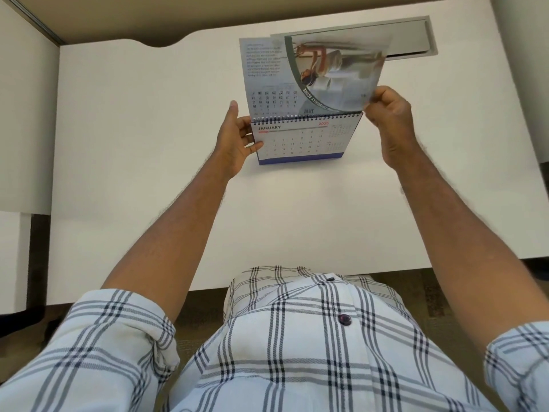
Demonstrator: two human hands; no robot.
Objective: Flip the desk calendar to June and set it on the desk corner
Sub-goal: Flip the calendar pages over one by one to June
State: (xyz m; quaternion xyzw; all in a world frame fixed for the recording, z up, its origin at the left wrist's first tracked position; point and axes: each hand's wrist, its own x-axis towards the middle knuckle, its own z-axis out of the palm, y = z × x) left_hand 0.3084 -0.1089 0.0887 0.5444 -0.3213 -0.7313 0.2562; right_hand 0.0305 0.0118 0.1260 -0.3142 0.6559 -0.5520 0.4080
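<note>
A spiral-bound desk calendar (300, 141) with a blue base stands on the white desk (148, 144), its facing page reading JANUARY 2026. My left hand (237, 138) grips its left edge, thumb on the page. My right hand (389, 114) pinches the corner of a lifted page (312, 72), which stands up over the spiral binding, blurred, showing an upside-down date grid and a photo of a person.
A grey cable tray cover (416, 34) is set into the desk behind the calendar. The desk's left back edge has a curved cut-out (160, 44). Partition panels rise at left (26, 114) and right. My checked shirt fills the bottom.
</note>
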